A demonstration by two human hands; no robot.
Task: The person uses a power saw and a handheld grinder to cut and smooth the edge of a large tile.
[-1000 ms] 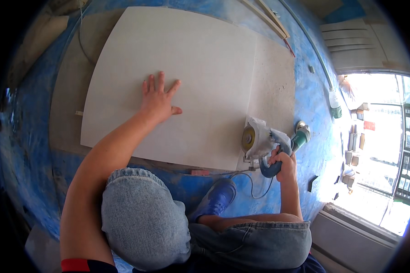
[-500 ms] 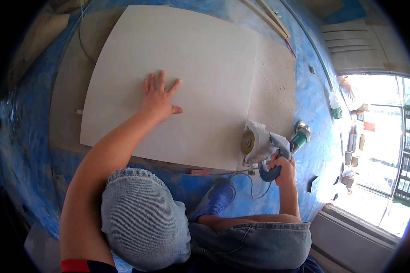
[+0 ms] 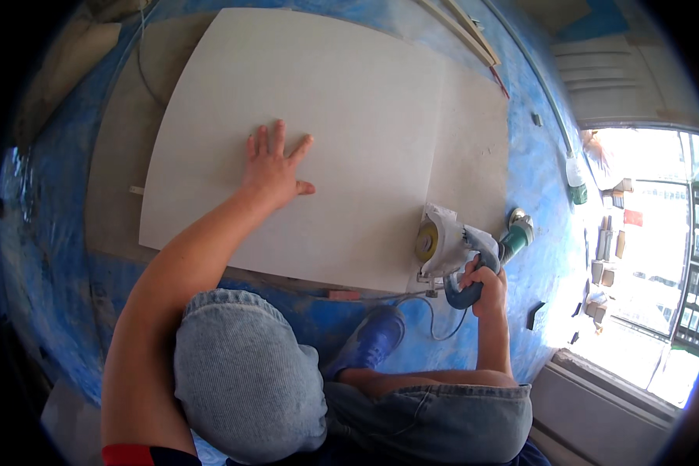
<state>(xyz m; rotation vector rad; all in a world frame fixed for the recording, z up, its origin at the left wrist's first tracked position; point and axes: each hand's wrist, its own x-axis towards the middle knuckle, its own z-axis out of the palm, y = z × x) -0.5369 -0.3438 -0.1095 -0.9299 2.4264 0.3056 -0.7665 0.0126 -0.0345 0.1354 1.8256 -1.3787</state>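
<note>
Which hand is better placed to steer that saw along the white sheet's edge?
Probably the right hand: it grips the saw. The left hand is spread on the white sheet, away from the saw.

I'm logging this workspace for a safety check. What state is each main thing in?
white panel, lying on the grey board
grey board, partly covered
left hand, spread open on the panel
circular saw, held near the panel's right edge; blade spin unclear
right hand, closed on the saw's handle
green power tool, unheld
cable, loosely curved
</note>
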